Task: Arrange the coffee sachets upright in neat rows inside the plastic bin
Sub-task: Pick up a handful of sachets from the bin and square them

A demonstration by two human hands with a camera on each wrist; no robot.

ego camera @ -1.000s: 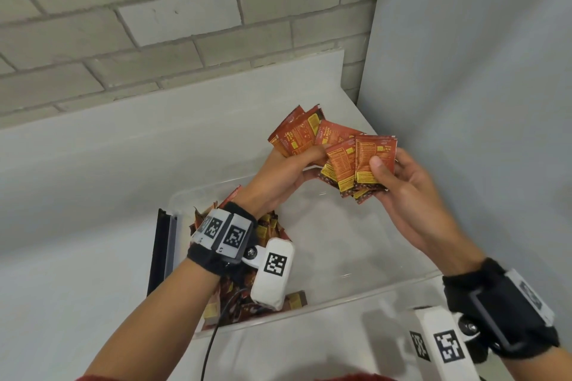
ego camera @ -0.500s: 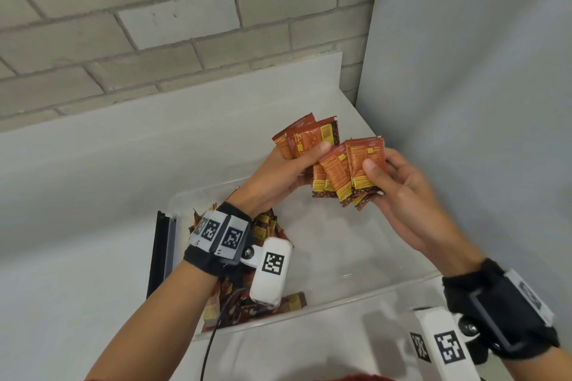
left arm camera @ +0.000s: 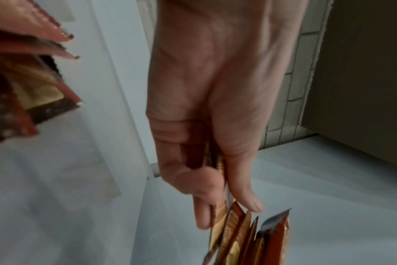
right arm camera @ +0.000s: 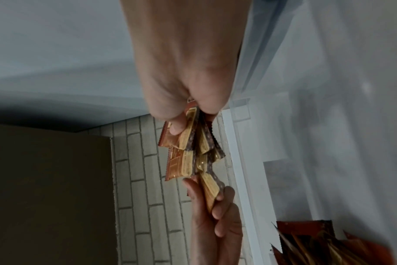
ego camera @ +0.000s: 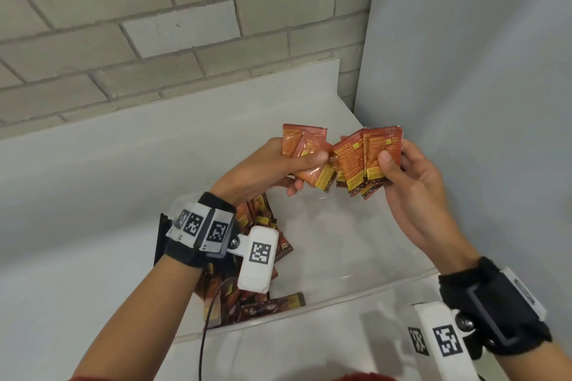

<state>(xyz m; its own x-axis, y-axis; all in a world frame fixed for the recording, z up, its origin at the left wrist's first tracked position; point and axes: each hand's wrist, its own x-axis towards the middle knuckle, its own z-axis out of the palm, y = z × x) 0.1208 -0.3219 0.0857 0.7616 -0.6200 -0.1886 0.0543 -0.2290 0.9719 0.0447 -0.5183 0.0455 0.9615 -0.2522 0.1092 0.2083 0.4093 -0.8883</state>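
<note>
A: Orange-red coffee sachets, two fans of them, held up above the plastic bin. We see the left hand pinching one fan, thumb across the front, fingers curled behind.

B: And the right?

A: Right hand grips the other fan, thumb on the front sachet, the other fingers wrapped round the back. The two fans touch at their lower corners, between the hands.

B: Do the wrist views confirm?

A: Left wrist view shows the sachets clamped between thumb and fingers, edges sticking out past the fingertips. Right wrist view shows the same pinch on its bundle, with the left hand's fingers around one sachet just beyond. Both are blurred, so we can't count them.

B: Are the sachets upright?

A: Roughly: printed backs face us, yellow bands low. Each fan is splayed, not squared.

B: What's in the bin?

A: Clear plastic, standing on the white counter. We see a loose heap of sachets at its left end, lying at mixed angles and partly hidden behind the left wrist camera. The right part of the floor shows bare plastic.

B: What's around it?

A: A dark flat piece stands just left of the bin; we can't tell what it is. Brick wall behind, grey panel on the right.
</note>
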